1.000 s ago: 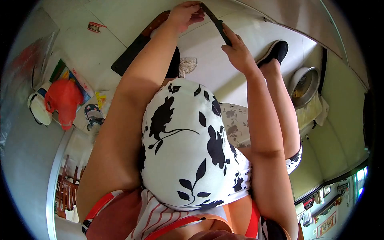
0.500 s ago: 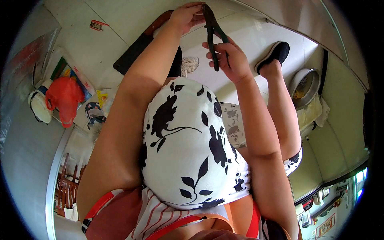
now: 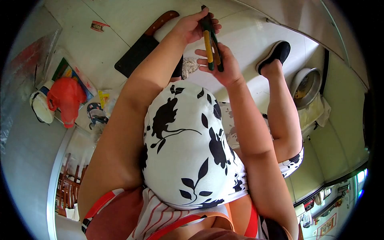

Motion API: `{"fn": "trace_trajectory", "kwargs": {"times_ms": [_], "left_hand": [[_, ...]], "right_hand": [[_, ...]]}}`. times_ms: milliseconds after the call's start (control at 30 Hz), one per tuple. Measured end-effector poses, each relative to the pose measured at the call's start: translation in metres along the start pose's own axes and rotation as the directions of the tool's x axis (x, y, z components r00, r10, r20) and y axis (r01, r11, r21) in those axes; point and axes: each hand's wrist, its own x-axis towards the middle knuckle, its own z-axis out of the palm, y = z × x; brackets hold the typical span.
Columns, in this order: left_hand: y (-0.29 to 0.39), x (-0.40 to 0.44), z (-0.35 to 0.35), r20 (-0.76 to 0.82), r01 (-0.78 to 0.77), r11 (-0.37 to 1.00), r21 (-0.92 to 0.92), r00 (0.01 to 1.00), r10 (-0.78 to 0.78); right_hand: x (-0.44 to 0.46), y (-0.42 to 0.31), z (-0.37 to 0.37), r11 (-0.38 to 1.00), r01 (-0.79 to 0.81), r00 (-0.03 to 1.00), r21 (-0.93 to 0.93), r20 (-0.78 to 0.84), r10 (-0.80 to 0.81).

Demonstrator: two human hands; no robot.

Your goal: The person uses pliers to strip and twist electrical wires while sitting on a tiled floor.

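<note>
In the head view, a pair of pliers with dark jaws and green-and-yellow handles is held upright between my hands. My left hand is closed round the upper part, so much of the jaws is hidden. Lower down, my right hand is at the handles, which lie across its loosely spread fingers with the thumb on the right side. The handles are slightly apart. Left of my left forearm, a cleaver with a broad black blade and brown handle lies on the floor, partly covered by that forearm.
A whitish crumpled bundle lies below the pliers. At the left are a red plastic bag and a small red packet. A metal basin stands at the right, beyond my foot in a black shoe.
The pliers have turned, so yellow on the handles now shows, and the handles are closer together. My right hand has shifted down and left. More of the cleaver's handle is visible.
</note>
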Motion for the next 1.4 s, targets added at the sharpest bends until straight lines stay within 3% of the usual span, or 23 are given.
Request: {"fn": "trace_trajectory", "kwargs": {"times_ms": [67, 133, 300, 367, 400, 433, 467, 567, 667, 700, 800, 833, 967, 1067, 1167, 1200, 1267, 1333, 1367, 1400], "left_hand": [[-0.001, 0.001, 0.002, -0.085, -0.029, 0.994, 0.104, 0.996, 0.038], [-0.003, 0.002, 0.002, -0.176, -0.032, 0.980, 0.195, 0.982, 0.067], [0.005, -0.005, 0.014, -0.250, -0.052, 0.925, 0.377, 0.956, 0.156], [0.007, -0.006, 0.011, -0.181, -0.083, 0.976, 0.202, 0.976, 0.120], [0.009, -0.006, 0.009, -0.139, -0.090, 0.990, 0.109, 0.985, 0.105], [0.009, -0.004, 0.000, -0.096, -0.089, 0.980, 0.178, 0.990, 0.107], [0.012, 0.000, -0.009, -0.040, -0.025, 0.991, 0.132, 0.999, 0.031], [0.016, -0.007, 0.007, -0.057, -0.060, 0.992, 0.110, 0.996, 0.066], [0.022, 0.010, -0.002, -0.030, -0.036, 0.981, 0.190, 0.999, 0.042], [0.022, 0.020, -0.013, 0.003, -0.049, 0.980, 0.192, 0.999, 0.050], [0.027, 0.040, -0.033, -0.033, 0.029, 0.995, 0.091, 0.999, -0.026], [0.030, 0.045, -0.037, -0.008, -0.031, 0.991, 0.128, 0.999, 0.033], [0.034, 0.055, -0.045, -0.030, -0.133, 0.916, 0.379, 0.987, 0.156], [0.024, 0.040, -0.011, -0.273, -0.072, 0.864, 0.498, 0.933, 0.235], [0.027, 0.037, -0.015, -0.203, -0.091, 0.645, 0.758, 0.908, 0.367], [0.029, 0.035, -0.014, -0.177, -0.077, 0.542, 0.837, 0.899, 0.400], [0.033, 0.035, -0.010, -0.107, -0.047, 0.308, 0.950, 0.880, 0.463], [0.042, 0.039, -0.008, 0.021, 0.072, -0.176, 0.982, 0.879, 0.477], [0.046, 0.040, -0.001, 0.087, 0.127, -0.411, 0.903, 0.882, 0.464], [0.048, 0.035, 0.008, -0.038, 0.106, -0.120, 0.987, 0.883, 0.468]], "right_hand": [[-0.008, -0.009, 0.007, 0.908, 0.074, 0.988, -0.413, -0.096, -0.125], [-0.008, -0.007, 0.012, 0.571, 0.034, 0.952, -0.820, -0.147, -0.269], [0.008, 0.024, 0.031, 0.854, 0.112, 0.949, -0.508, -0.200, -0.244], [0.005, 0.019, 0.032, 0.980, 0.093, 0.988, -0.173, -0.104, -0.112], [0.003, 0.016, 0.031, 0.998, 0.066, 0.997, 0.002, -0.043, -0.066], [0.006, 0.017, 0.025, 0.996, 0.051, 0.997, 0.076, 0.053, -0.055], [0.006, 0.018, 0.020, 0.978, 0.001, 0.988, 0.207, 0.150, -0.033], [0.012, 0.019, 0.006, 0.823, -0.219, 0.871, 0.524, 0.485, -0.077], [0.009, 0.018, 0.003, 0.800, -0.251, 0.858, 0.545, 0.508, -0.077], [0.015, 0.023, -0.004, 0.798, -0.282, 0.787, 0.532, 0.604, -0.125], [-0.003, 0.014, 0.018, 0.971, -0.034, 0.945, 0.237, 0.323, -0.045], [0.001, 0.019, 0.013, 0.984, -0.043, 0.934, 0.174, 0.356, -0.022], [0.004, 0.046, -0.019, 0.979, -0.004, 0.991, -0.202, 0.133, 0.031], [0.008, 0.065, -0.048, 0.789, 0.061, 0.988, -0.611, -0.077, -0.135], [0.031, 0.077, -0.086, 0.391, 0.007, 0.890, -0.920, -0.173, -0.423], [0.028, 0.068, -0.087, 0.256, -0.067, 0.896, -0.964, -0.171, -0.410], [0.008, 0.031, -0.082, -0.035, -0.201, 0.905, -0.979, -0.172, -0.388], [-0.018, -0.020, -0.074, -0.390, -0.239, 0.959, -0.889, -0.153, -0.240], [-0.043, -0.057, -0.051, -0.550, -0.221, 0.975, -0.805, -0.174, -0.137], [-0.068, -0.086, -0.036, -0.689, -0.183, 0.975, -0.702, -0.218, -0.037]]}}
